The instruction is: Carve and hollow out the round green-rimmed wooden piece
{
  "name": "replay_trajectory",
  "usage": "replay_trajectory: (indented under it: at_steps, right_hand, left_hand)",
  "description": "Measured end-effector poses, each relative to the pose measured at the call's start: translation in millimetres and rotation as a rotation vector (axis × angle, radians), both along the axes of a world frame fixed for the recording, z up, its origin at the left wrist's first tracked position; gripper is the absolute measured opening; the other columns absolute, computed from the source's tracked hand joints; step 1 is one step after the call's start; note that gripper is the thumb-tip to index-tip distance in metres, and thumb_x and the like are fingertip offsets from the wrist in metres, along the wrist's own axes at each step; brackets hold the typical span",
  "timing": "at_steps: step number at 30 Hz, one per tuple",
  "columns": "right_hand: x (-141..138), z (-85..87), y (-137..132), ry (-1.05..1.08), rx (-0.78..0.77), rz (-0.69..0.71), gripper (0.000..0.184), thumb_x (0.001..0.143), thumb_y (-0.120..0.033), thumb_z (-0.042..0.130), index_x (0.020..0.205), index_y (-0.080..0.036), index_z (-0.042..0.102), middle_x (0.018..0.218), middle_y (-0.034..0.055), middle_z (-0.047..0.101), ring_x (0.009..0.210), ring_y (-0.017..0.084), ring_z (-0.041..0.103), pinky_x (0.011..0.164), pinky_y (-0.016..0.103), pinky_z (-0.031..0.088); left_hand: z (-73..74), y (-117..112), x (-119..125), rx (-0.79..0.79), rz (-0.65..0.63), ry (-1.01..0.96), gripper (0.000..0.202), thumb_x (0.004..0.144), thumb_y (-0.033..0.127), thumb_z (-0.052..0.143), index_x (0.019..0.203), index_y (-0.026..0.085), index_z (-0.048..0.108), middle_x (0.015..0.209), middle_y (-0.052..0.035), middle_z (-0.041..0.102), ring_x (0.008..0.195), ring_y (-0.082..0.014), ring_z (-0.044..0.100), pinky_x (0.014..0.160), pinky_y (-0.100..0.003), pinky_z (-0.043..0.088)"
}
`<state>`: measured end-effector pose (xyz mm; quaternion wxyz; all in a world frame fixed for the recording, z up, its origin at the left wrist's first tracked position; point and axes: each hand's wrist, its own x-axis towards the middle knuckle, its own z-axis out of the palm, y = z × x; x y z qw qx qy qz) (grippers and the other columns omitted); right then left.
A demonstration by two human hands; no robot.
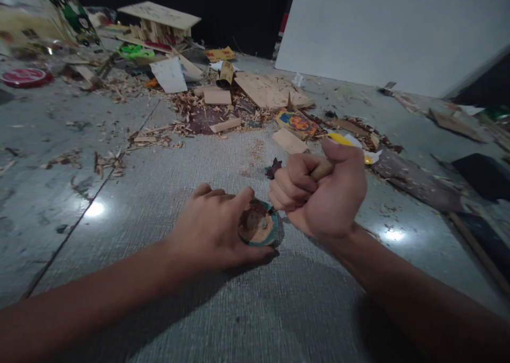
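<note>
My left hand is wrapped around the side of a small round wooden piece with a teal rim and a rough, hollowed middle. Thumb and fingers hold it against the grey floor. Pale bits of wood show inside the hollow. Just right of it, my right hand makes a fist around a tool with a wooden handle, whose end pokes out near the thumb. The tool's working end is mostly hidden beneath the fist, beside the teal rim, so its kind cannot be told. A small dark jagged scrap lies behind the fist.
Wood shavings and offcuts are strewn ahead, around a flat wooden board. A model house of sticks stands at the back left. A white panel rises at the back right. A red round lid lies far left.
</note>
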<state>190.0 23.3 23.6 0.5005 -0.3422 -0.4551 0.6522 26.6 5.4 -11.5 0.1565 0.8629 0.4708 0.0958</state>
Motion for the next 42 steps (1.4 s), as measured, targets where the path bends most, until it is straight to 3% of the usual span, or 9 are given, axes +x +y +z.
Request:
replay_trajectory:
  at_steps: [8, 17, 24, 33, 42]
  right_hand:
    - [-7.3, 3.3, -6.2, 0.049, 0.077, -0.089, 0.058, 0.081, -0.057, 0.053, 0.045, -0.023, 0.022, 0.041, -0.0057, 0.014, 0.036, 0.008, 0.016, 0.038, 0.028, 0.018]
    - [-10.4, 2.5, -8.5, -0.056, 0.051, -0.019, 0.063, 0.082, -0.063, 0.052, 0.044, -0.022, 0.022, 0.042, -0.0052, 0.015, 0.037, 0.008, 0.016, 0.039, 0.028, 0.017]
    - [-15.3, 3.2, -5.3, -0.075, 0.02, -0.012, 0.059, 0.079, -0.058, 0.053, 0.043, -0.023, 0.021, 0.04, -0.0057, 0.015, 0.036, 0.007, 0.012, 0.037, 0.027, 0.011]
    - [7.0, -12.1, 8.3, 0.207, -0.157, -0.069, 0.055, 0.077, -0.055, 0.051, 0.046, -0.024, 0.017, 0.041, -0.0081, 0.007, 0.034, 0.007, 0.008, 0.033, 0.026, 0.012]
    - [12.2, -20.6, 13.7, 0.406, -0.384, -0.159, 0.056, 0.083, -0.058, 0.042, 0.052, -0.024, 0.01, 0.043, -0.0083, 0.006, 0.037, 0.008, 0.004, 0.034, 0.025, 0.01]
  left_hand:
    - [-0.9, -0.1, 1.5, 0.016, -0.001, 0.047, 0.064, 0.066, 0.08, 0.059, 0.094, 0.023, 0.057, 0.073, -0.0055, 0.069, 0.072, -0.031, 0.068, 0.08, -0.05, 0.047]
    - [-1.7, -1.3, 1.8, 0.038, 0.006, 0.026, 0.064, 0.067, 0.079, 0.059, 0.096, 0.022, 0.059, 0.073, -0.0063, 0.07, 0.072, -0.0304, 0.068, 0.081, -0.05, 0.048]
    - [1.3, -1.2, 2.3, 0.003, -0.001, 0.061, 0.066, 0.069, 0.079, 0.058, 0.101, 0.022, 0.059, 0.078, -0.0077, 0.071, 0.077, -0.0329, 0.069, 0.083, -0.052, 0.047]
    - [0.4, 1.3, 1.9, -0.006, -0.013, 0.039, 0.083, 0.059, 0.093, 0.055, 0.103, 0.022, 0.062, 0.074, -0.0072, 0.07, 0.076, -0.0335, 0.069, 0.082, -0.049, 0.045]
    - [-1.8, 2.1, 0.7, 0.022, -0.022, 0.092, 0.084, 0.062, 0.095, 0.049, 0.1, 0.021, 0.06, 0.075, -0.008, 0.07, 0.076, -0.0323, 0.068, 0.08, -0.046, 0.044]
